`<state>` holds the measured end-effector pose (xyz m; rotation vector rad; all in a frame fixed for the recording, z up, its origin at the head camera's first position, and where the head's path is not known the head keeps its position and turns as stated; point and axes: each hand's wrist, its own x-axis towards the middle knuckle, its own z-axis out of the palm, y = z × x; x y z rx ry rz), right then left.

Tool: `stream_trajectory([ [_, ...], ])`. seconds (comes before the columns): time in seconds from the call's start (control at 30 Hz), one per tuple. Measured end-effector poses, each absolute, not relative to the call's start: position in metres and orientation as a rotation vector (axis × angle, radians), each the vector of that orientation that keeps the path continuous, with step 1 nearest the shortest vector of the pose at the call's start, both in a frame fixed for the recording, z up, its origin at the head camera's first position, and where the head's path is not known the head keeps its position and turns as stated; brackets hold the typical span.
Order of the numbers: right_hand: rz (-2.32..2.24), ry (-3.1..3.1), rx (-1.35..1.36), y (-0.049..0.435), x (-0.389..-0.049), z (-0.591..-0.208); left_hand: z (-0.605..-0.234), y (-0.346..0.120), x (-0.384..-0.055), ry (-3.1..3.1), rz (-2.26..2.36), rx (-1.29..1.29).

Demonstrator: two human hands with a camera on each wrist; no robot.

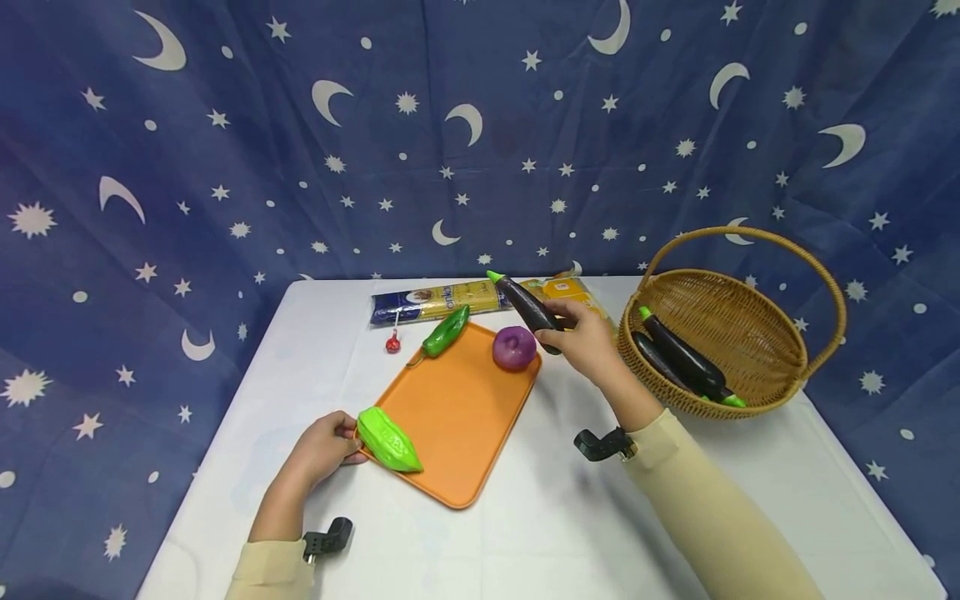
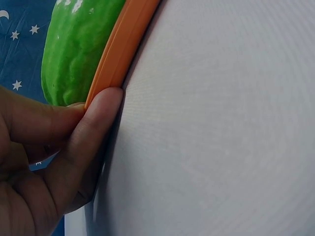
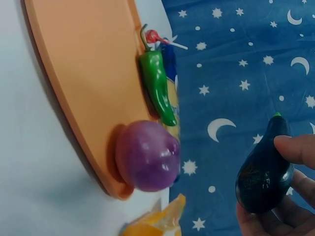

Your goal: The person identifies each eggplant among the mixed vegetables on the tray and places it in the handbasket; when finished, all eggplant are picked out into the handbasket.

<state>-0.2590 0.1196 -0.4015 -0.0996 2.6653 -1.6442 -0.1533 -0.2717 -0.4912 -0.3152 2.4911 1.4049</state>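
Note:
My right hand [image 1: 582, 337] grips a dark eggplant [image 1: 527, 304] with a green tip, held in the air just behind and right of a purple onion [image 1: 514, 348]. The onion sits at the far right corner of an orange tray [image 1: 450, 417]. With thumb and finger my left hand [image 1: 328, 447] pinches the tray's near left edge. Beside those fingers a bright green bitter melon [image 1: 389, 439] lies on the tray. A green chili pepper [image 1: 446, 332] rests along the far left edge, its stem over the rim. In the right wrist view the eggplant [image 3: 266, 169] shows its rounded end between the fingers.
At the right stands a wicker basket [image 1: 720, 333] with a tall handle, holding more eggplants [image 1: 686, 354]. Behind the tray lie a pasta packet [image 1: 442, 301] and an orange-yellow packet [image 1: 570, 292]. A red lollipop [image 1: 393, 343] is left of the pepper. A starry blue cloth hangs behind the white table.

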Motion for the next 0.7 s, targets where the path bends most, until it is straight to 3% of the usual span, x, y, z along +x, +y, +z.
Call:
stream_trajectory([
  [0.7,-1.634,2.736,0.031,0.163,-0.259,-0.385,-0.49,-0.27,-0.153,2.484,1.409,-0.32],
])
